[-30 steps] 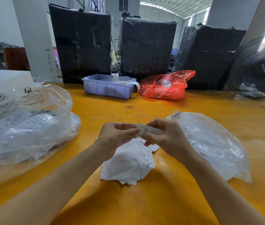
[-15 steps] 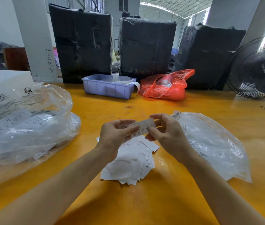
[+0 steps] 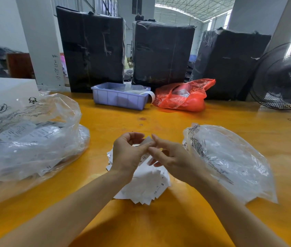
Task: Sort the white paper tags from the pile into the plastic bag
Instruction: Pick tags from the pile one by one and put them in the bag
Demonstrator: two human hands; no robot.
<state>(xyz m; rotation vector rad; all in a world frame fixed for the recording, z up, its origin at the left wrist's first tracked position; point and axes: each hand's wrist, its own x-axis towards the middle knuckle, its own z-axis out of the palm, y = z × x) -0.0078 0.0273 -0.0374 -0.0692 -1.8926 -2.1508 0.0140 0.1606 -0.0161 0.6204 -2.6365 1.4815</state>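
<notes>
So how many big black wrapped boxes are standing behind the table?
3. One black box stands at the left behind the purple tray, one in the middle, and one at the right behind the red bag. More may be hidden behind them.

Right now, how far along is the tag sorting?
Done: cannot tell; the clear plastic bag on the right looks nearly flat. In hand: left hand pinches one white paper tag; right hand is open beside it. Left: the pile of white tags on the yellow table.
</notes>
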